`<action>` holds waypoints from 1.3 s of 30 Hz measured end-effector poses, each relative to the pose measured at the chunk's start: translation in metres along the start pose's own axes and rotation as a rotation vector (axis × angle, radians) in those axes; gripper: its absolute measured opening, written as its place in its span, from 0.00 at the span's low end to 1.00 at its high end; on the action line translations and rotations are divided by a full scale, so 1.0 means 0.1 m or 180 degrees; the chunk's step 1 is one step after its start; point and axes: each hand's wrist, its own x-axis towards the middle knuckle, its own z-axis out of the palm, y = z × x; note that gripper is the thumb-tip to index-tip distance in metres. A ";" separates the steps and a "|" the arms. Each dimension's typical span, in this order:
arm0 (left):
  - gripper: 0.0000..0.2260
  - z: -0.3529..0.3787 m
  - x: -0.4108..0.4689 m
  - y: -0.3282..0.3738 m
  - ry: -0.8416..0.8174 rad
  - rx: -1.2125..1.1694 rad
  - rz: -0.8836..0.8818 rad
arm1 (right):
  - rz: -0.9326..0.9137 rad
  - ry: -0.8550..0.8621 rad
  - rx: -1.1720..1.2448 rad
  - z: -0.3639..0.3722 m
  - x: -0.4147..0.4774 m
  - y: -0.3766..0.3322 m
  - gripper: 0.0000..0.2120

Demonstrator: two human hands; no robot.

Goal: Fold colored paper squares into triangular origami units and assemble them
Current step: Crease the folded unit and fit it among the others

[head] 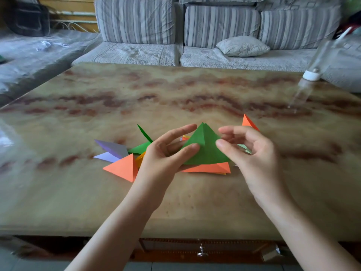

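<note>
With the left hand [168, 153] grip pinching the green unit [205, 149] over an orange unit [211, 168] on the surface [175, 202] and the right hand [250, 151] grip spread beside it, a one-sided hold may let folds spring open.

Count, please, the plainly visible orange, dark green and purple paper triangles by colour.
Orange triangles: 3
Dark green triangles: 2
Purple triangles: 2
Total: 7
Mostly hidden yellow bits and pale green bits not counted.
</note>
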 end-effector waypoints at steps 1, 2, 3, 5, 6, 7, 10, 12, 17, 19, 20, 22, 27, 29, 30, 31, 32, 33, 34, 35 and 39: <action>0.15 -0.01 0.00 0.00 -0.0003 0.0042 0.0021 | 0.0079 -0.0029 0.0029 0.00 0.00 -0.01 0.08; 0.15 -0.01 0.00 0.00 -0.0004 0.0071 0.0036 | 0.0175 -0.0067 0.0054 -0.01 0.01 -0.03 0.06; 0.15 -0.01 0.00 0.00 -0.0008 0.0079 0.0041 | 0.0276 -0.0102 0.0085 -0.01 0.01 -0.04 0.06; 0.14 0.00 -0.01 0.01 -0.0027 0.0061 0.0046 | 0.0430 -0.0124 0.0137 -0.02 0.01 -0.06 0.08; 0.14 0.00 -0.02 0.01 -0.0027 0.0059 0.0051 | 0.0462 -0.0119 0.0140 -0.02 0.02 -0.06 0.08; 0.13 0.01 -0.02 0.01 -0.0021 0.0067 0.0055 | 0.0476 -0.0116 0.0138 -0.02 0.02 -0.06 0.09; 0.12 0.03 -0.03 0.01 0.0007 0.0084 0.0061 | 0.0526 -0.0160 0.0194 -0.03 0.03 -0.03 0.04; 0.12 0.03 -0.03 0.01 0.0038 0.0063 0.0055 | 0.0541 -0.0180 0.0256 -0.03 0.03 -0.03 0.02; 0.12 0.04 -0.02 0.02 0.0107 0.0066 0.0067 | 0.0541 -0.0202 0.0345 -0.03 0.03 -0.04 0.03; 0.12 0.04 -0.02 0.01 0.0114 0.0069 0.0058 | 0.0564 -0.0199 0.0393 -0.03 0.03 -0.04 0.04; 0.12 0.04 -0.02 0.01 0.0116 0.0076 0.0057 | 0.0578 -0.0199 0.0422 -0.03 0.03 -0.05 0.04; 0.12 0.04 -0.02 0.02 0.0120 0.0079 0.0059 | 0.0605 -0.0198 0.0438 -0.03 0.03 -0.05 0.04; 0.13 0.05 -0.03 0.03 0.0113 0.0073 0.0057 | 0.0672 -0.0201 0.0472 -0.03 0.02 -0.06 0.04; 0.12 0.05 -0.03 0.03 0.0122 0.0045 0.0055 | 0.0689 -0.0194 0.0502 -0.03 0.02 -0.07 0.04; 0.12 0.05 -0.03 0.04 0.0122 0.0039 0.0055 | 0.0692 -0.0188 0.0505 -0.03 0.02 -0.07 0.04; 0.12 0.05 -0.03 0.03 0.0123 0.0040 0.0055 | 0.0695 -0.0185 0.0503 -0.03 0.01 -0.08 0.04; 0.12 0.05 -0.03 0.03 0.0126 0.0046 0.0052 | 0.0698 -0.0182 0.0503 -0.03 0.01 -0.08 0.04; 0.12 0.05 -0.03 0.03 0.0128 0.0055 0.0051 | 0.0704 -0.0178 0.0511 -0.02 0.01 -0.08 0.04; 0.12 0.05 -0.03 0.03 0.0130 0.0063 0.0052 | 0.0707 -0.0176 0.0523 -0.02 0.01 -0.08 0.04; 0.12 0.05 -0.03 0.03 0.0132 0.0069 0.0054 | 0.0702 -0.0178 0.0535 -0.02 0.02 -0.09 0.04; 0.12 0.05 -0.03 0.03 0.0149 0.0060 0.0044 | 0.0660 -0.0191 0.0540 -0.01 0.02 -0.08 0.04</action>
